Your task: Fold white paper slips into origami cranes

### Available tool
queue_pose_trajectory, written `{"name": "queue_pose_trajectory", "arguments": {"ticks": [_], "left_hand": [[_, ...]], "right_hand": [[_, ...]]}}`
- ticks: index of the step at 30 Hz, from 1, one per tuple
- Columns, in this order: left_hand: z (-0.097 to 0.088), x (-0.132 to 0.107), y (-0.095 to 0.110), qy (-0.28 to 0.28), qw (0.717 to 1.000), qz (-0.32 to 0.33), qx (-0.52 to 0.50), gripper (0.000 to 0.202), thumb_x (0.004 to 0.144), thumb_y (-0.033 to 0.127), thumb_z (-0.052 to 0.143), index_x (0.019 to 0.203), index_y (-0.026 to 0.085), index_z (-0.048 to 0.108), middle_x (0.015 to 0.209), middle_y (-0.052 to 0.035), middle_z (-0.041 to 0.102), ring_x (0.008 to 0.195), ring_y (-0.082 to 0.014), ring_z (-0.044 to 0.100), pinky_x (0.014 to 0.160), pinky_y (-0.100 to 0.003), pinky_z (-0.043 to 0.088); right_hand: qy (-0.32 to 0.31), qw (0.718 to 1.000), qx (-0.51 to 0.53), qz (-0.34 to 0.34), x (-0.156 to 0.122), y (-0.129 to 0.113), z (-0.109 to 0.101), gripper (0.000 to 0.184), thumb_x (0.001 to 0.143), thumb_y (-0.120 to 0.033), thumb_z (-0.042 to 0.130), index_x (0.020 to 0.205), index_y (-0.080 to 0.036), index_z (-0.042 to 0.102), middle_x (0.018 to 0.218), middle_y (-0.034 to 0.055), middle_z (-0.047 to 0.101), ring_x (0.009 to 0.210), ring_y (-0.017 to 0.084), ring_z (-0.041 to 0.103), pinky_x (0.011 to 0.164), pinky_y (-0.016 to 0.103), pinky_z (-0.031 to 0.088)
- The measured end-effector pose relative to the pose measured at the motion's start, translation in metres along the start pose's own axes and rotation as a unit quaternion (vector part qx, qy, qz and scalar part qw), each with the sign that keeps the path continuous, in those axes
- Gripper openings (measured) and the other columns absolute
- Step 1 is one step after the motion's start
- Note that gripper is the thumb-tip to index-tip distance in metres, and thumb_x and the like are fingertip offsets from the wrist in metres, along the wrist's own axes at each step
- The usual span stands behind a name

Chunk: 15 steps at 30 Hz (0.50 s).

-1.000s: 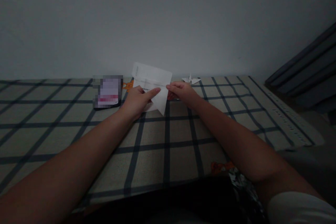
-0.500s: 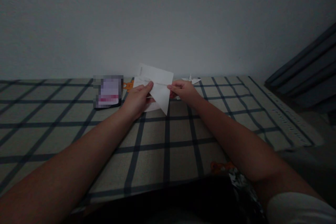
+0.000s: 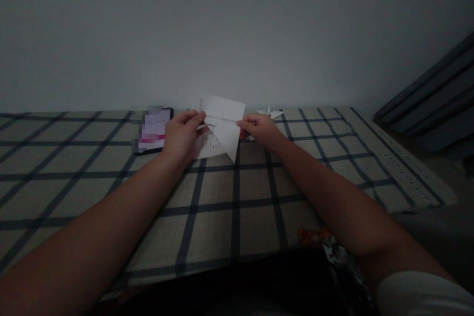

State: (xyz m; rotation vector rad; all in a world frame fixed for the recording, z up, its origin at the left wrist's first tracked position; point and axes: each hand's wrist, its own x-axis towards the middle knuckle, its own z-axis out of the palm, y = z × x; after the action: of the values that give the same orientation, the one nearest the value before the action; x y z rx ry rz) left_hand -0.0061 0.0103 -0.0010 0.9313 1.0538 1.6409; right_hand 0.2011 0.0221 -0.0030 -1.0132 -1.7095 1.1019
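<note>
Between my hands is a folded sheet of white paper [image 3: 224, 126], with a crease across its middle and a pointed corner hanging down. My left hand [image 3: 184, 131] pinches its left side between thumb and fingers. On the right edge, near the crease, my right hand [image 3: 259, 127] grips the paper with thumb and fingertips. Behind and below it shows another piece of white paper with printed marks [image 3: 209, 145]; whether it belongs to the same sheet I cannot tell. Just beyond my right hand lies a small folded white paper shape [image 3: 269, 112] with pointed tips.
A phone [image 3: 152, 131] with a lit, partly blurred screen lies left of my left hand. The checked tablecloth [image 3: 211, 207] covers the surface up to the grey wall [image 3: 237, 34]. A dark curtain [image 3: 437, 89] hangs at the right.
My left hand has slid left from the middle of the paper to its left edge. More of the printed paper below shows. My right hand has stayed in place.
</note>
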Motion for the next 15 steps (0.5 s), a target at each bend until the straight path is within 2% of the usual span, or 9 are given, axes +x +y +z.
{"name": "queue_pose_trajectory", "arguments": {"ticks": [5, 10, 13, 15], "left_hand": [[-0.0006, -0.0002, 0.0023, 0.02, 1.0, 0.013, 0.001, 0.016, 0.073, 0.024, 0.08, 0.068, 0.019, 0.065, 0.075, -0.0012, 0.062, 0.07, -0.0125, 0.058, 0.065, -0.023, 0.054], [-0.0033, 0.0048, 0.0042, 0.043, 0.999, 0.009, -0.026, 0.012, 0.077, 0.027, 0.073, 0.073, 0.019, 0.066, 0.074, -0.0016, 0.063, 0.069, -0.0136, 0.06, 0.062, -0.024, 0.054], [-0.0053, 0.0092, 0.0069, 0.034, 0.998, 0.001, -0.044, 0.009, 0.079, 0.025, 0.07, 0.076, 0.017, 0.067, 0.079, -0.0023, 0.066, 0.071, -0.0122, 0.062, 0.065, -0.023, 0.055], [-0.0047, 0.0092, 0.0073, 0.018, 0.999, -0.026, -0.044, 0.013, 0.08, 0.029, 0.07, 0.078, 0.017, 0.066, 0.079, -0.0024, 0.066, 0.068, -0.0117, 0.062, 0.064, -0.023, 0.056]], "right_hand": [[-0.014, 1.0, 0.013, -0.01, 0.0009, 0.0014, 0.0003, 0.03, 0.085, -0.043, 0.068, 0.074, -0.016, 0.064, 0.068, 0.0032, 0.07, 0.063, 0.013, 0.067, 0.064, 0.026, 0.057], [-0.008, 1.0, 0.011, 0.002, 0.0013, 0.0017, 0.0, 0.026, 0.085, -0.039, 0.067, 0.074, -0.016, 0.065, 0.068, 0.0024, 0.07, 0.063, 0.012, 0.066, 0.064, 0.025, 0.056], [0.009, 1.0, 0.005, -0.004, 0.0013, 0.0018, -0.0021, 0.026, 0.084, -0.04, 0.067, 0.073, -0.016, 0.065, 0.066, 0.0015, 0.069, 0.062, 0.012, 0.066, 0.064, 0.025, 0.056], [0.021, 1.0, 0.005, -0.011, 0.0011, 0.0014, -0.0032, 0.027, 0.084, -0.041, 0.067, 0.072, -0.017, 0.064, 0.065, 0.0012, 0.068, 0.061, 0.012, 0.065, 0.063, 0.025, 0.055]]}}
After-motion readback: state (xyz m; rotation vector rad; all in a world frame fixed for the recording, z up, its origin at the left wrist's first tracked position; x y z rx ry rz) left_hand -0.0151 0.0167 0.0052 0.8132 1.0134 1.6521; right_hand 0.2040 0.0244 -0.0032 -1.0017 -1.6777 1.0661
